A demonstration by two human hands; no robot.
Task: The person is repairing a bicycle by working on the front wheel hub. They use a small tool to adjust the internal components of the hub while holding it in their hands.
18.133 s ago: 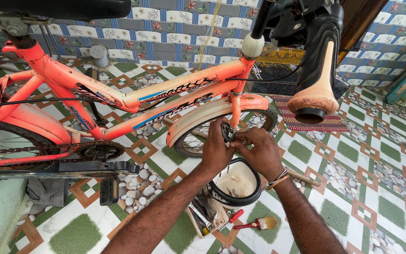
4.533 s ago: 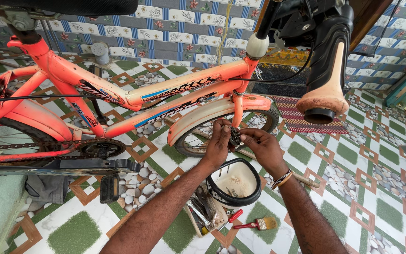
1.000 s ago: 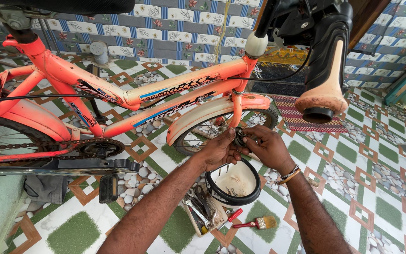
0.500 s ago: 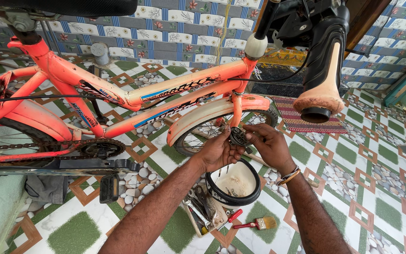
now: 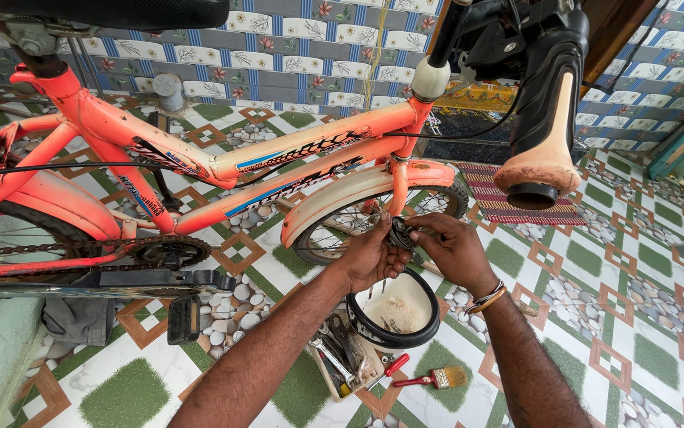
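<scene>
At frame centre, by front wheel [image 5: 373, 226] | both my hands, left hand [image 5: 369, 257] and right hand [image 5: 453, 250], pinched shut on small dark hub part [image 5: 400, 235] | step: fitting it; next needs steady alignment.

small dark round metal part [image 5: 400, 235] held against the orange bicycle's front wheel [image 5: 358, 226], beside the fork.

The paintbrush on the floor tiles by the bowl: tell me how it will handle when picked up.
The paintbrush looks small and slim, so it is probably light. Its red handle seems rigid, while the pale bristles will likely flex under pressure. It lies flat on the glossy floor tiles, so a push would probably slide it rather than roll it.
</scene>
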